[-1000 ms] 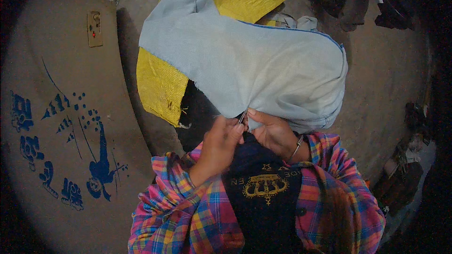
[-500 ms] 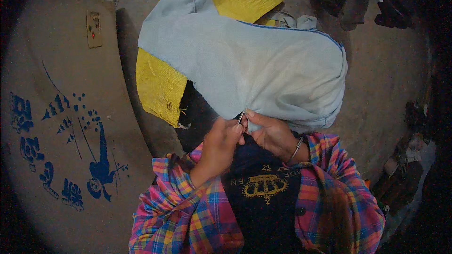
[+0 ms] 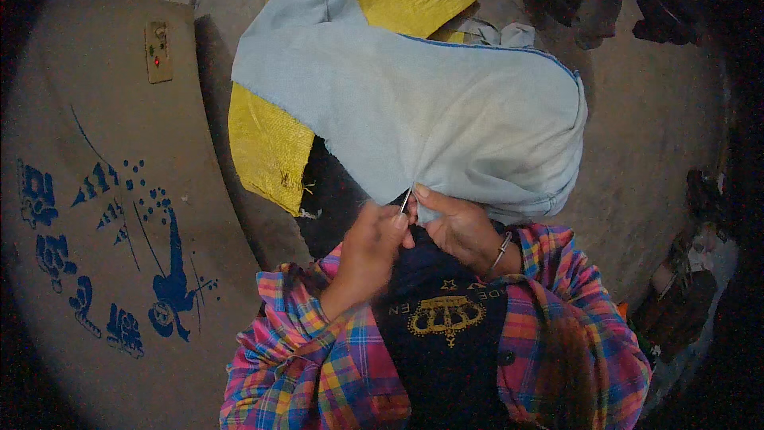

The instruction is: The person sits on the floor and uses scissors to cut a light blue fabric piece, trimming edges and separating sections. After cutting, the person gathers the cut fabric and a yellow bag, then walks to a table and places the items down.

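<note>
Almost nothing has shifted since a second ago: left hand (image 3: 368, 248) stays pinched on a thin needle (image 3: 405, 201), right hand (image 3: 455, 227) stays gripping the pale blue cloth (image 3: 414, 111) at its gathered edge, so stitching looks mid-course. Cloth spreads toward 12 o'clock over yellow woven sacks (image 3: 267, 143). At 9 o'clock, blue painted marks (image 3: 171, 291) on wall; at 10 o'clock, small tan switch plate (image 3: 157, 51).

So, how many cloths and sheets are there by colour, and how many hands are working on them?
Pale blue cloth: 1
Yellow woven sheet: 1
Thin needle, pinched above the left hand: 1
Hands at the cloth's edge, left hand and right hand: 2
Total: 5
</note>
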A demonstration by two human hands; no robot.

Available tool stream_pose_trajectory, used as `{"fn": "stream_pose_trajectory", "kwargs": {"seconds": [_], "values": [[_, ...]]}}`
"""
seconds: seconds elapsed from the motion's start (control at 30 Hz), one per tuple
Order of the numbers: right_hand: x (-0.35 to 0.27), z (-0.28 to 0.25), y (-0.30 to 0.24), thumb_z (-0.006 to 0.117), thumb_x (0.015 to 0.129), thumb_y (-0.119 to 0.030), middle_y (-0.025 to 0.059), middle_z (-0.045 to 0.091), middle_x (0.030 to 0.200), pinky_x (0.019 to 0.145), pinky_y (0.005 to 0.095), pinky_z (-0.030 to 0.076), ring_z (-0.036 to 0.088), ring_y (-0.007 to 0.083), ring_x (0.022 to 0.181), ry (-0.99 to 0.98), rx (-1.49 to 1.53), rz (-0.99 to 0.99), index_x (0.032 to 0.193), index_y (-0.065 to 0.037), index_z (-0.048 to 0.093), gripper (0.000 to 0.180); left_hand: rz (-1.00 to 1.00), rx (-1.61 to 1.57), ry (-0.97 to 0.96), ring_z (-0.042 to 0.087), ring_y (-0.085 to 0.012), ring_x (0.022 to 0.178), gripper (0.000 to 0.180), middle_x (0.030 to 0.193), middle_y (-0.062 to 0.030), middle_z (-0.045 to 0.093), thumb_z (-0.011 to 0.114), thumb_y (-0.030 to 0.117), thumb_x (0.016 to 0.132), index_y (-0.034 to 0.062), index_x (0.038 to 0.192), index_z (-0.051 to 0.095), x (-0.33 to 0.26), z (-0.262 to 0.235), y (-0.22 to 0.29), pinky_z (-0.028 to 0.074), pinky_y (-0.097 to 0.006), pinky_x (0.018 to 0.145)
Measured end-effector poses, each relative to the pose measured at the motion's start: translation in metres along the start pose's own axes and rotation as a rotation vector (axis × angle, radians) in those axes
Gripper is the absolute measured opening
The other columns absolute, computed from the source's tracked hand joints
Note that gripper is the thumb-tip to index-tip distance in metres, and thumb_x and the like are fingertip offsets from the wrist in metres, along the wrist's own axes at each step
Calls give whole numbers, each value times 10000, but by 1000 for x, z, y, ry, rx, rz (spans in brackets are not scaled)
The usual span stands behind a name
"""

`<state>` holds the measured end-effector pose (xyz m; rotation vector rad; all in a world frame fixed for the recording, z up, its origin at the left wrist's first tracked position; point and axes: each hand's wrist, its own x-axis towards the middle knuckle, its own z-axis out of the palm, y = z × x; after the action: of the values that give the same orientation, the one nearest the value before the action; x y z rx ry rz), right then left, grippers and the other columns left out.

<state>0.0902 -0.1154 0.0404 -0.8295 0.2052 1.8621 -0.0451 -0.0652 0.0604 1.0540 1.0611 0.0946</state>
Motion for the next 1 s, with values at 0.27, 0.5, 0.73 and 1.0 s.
{"fn": "stream_pose_trajectory", "kwargs": {"seconds": [0.27,0.5,0.73,1.0], "values": [[1,-6,4,385,858,-278,65,504,788,600,268,397,486,165,676,2,-49,9,875,-7,507,297,28,-41,23,402,-38,509,161,650,-16,516,422,190,862,40,903,464,0,2,-1,303,-171,435],[-2,-6,5,386,858,-271,63,498,778,639,271,390,483,172,673,-3,13,43,857,-9,503,288,122,-51,26,407,-41,512,167,658,-22,522,422,189,862,36,908,471,1,2,-5,309,-173,444],[-1,-4,3,434,844,-226,56,465,737,650,308,399,468,187,706,20,38,41,813,-14,483,220,-30,-121,-43,478,-75,625,151,829,-51,544,449,131,846,-5,910,451,-1,-2,5,382,-201,548],[-4,-6,3,450,840,-218,36,463,757,697,283,384,459,160,730,-16,92,45,851,-18,484,203,-18,-81,-41,484,-85,638,136,800,-49,532,456,112,839,-7,905,454,-1,-4,4,402,-217,592]]}}
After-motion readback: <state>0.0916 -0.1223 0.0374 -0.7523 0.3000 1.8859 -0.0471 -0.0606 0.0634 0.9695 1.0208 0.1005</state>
